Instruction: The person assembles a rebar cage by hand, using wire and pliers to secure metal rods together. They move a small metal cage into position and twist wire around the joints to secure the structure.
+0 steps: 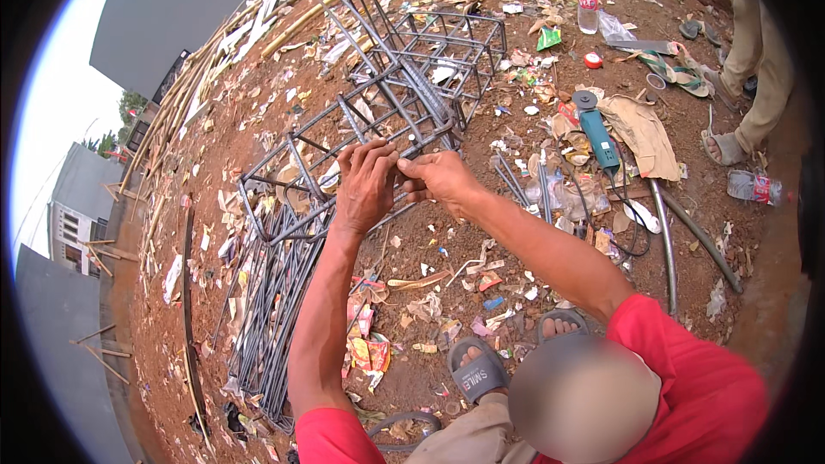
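Observation:
A cage of dark steel rebar (423, 90) lies in front of me, its square stirrups tied along longer bars. Both hands meet at its near side. My left hand (365, 182) bends over the bars, fingers curled beside the right fingertips. My right hand (440, 180) reaches in from the right, thumb and fingers pinched close to the steel. Whatever sits between the fingertips is too small and hidden to name. Below the cage, left of my left forearm, a bundle of loose steel rods (273, 314) rests on the soil.
To the right lie a green angle grinder (599, 139) with its cord, flattened cardboard (638, 133) and a metal pipe (664, 236). A plastic bottle (588, 2) stands farther off. Another person's legs (760, 64) are at the right edge. Litter covers the soil; bamboo poles (176, 99) lie far left.

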A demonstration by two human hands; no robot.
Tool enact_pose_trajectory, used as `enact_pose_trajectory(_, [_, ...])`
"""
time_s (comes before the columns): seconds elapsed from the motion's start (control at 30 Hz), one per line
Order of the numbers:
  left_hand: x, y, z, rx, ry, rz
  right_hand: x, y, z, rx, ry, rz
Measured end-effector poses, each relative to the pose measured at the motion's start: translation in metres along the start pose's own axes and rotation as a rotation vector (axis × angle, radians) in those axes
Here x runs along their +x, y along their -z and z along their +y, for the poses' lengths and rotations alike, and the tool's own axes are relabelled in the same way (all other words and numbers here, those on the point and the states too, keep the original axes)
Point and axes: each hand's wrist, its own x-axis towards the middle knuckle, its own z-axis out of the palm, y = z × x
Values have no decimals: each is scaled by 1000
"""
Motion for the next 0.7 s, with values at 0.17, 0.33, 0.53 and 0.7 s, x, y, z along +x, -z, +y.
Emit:
enact_pose_trajectory(0.17, [7,14,9,35,-44,-15,-7,2,-16,-21,-65,32])
enact_pose_trajectory(0.33, [4,2,-3,101,-61,76,-8,-4,-22,29,-36,57])
enact_pose_trajectory(0.53, [-3,-12,-10,110,-87,126,-18,11,-10,-169,188,30])
enact_pose_trajectory(0.7, [-5,-9,-8,48,-50,185,-29,19,7,-689,541,170])
